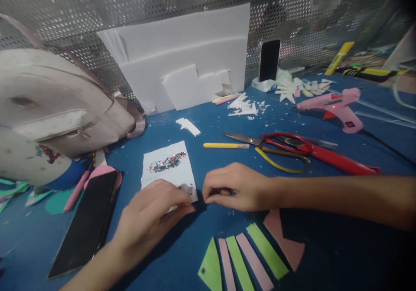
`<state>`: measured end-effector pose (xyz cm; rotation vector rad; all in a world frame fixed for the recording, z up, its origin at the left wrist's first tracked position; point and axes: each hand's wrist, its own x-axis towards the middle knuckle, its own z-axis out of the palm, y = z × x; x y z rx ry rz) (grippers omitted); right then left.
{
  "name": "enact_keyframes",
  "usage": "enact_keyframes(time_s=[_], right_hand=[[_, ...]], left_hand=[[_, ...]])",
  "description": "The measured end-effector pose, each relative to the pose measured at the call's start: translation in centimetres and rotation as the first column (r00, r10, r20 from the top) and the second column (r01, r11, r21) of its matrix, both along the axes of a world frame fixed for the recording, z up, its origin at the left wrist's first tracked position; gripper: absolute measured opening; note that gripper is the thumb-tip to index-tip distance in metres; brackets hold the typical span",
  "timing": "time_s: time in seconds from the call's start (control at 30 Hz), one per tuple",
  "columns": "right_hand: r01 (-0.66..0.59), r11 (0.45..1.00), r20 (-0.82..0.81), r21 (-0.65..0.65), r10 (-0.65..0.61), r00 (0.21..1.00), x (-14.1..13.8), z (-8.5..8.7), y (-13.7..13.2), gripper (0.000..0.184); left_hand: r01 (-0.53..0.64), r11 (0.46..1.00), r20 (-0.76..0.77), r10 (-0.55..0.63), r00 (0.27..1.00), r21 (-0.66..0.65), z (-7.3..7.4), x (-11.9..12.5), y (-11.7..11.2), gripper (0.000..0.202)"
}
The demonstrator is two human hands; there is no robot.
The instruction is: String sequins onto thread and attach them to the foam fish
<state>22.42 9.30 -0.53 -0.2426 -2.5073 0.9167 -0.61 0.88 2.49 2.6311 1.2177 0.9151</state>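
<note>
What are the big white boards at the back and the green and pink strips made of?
The white boards look like foam sheet: matte, thick cut edges, white scraps nearby. The green and pink strips seem craft foam or card, flat and matte; hard to tell which.

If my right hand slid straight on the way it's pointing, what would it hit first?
Probably the near corner of the white paper, where the left hand presses it. The right hand points left and the gap looks small, though depth is unclear.
</note>
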Motion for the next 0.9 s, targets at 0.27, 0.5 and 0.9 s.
enact_keyframes(time_s=[0.27, 0.5, 0.9], right_hand=[[0.038, 0.992, -0.026, -0.117, -0.042, 0.999, -0.4, -0.2, -0.2, 0.005], [0.028, 0.992, -0.028, -0.126, -0.032, 0.999, -0.4, 0.1, -0.2, 0.006], [0.015, 0.992, 0.013, -0.122, -0.014, 1.000, -0.3, 0.1, -0.1, 0.006]], left_hand=[[-0.051, 0.883, -0.232, -0.067, 0.970, -0.467, 3.1, -7.7, 3.6, 0.010], [-0.126, 0.736, -0.296, -0.105, 0.949, -0.665, 2.0, -8.2, 4.0, 0.008], [-0.150, 0.685, -0.307, -0.113, 0.945, -0.713, 1.3, -8.7, 4.6, 0.011]])
